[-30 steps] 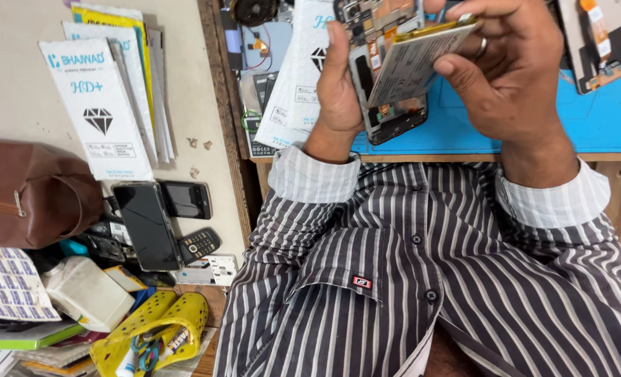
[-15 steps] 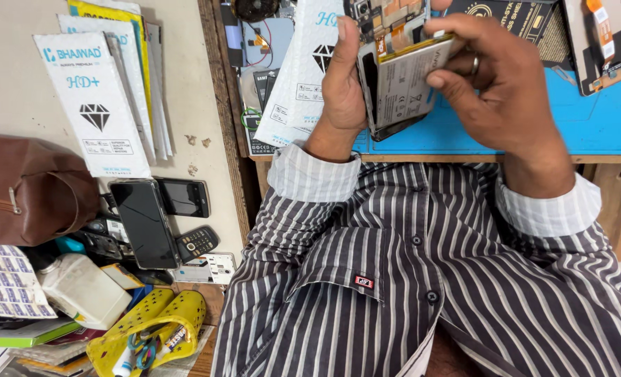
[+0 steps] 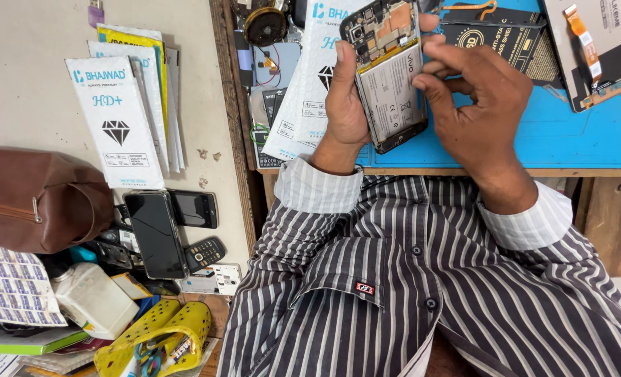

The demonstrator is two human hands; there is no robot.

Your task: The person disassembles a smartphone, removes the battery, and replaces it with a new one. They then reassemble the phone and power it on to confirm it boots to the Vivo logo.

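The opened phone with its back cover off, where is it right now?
In the head view, top centre: the opened phone is held upright between the left hand and right hand, above the blue mat.

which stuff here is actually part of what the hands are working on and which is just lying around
In hand:
- opened smartphone with back cover off, battery and circuit board showing
- left hand, gripping its edge
- right hand, fingers on the battery
- blue work mat beneath

Lying about:
- brown leather bag
- black smartphone, dark screen
- small keypad phone
- white packets with diamond print
- yellow sandal
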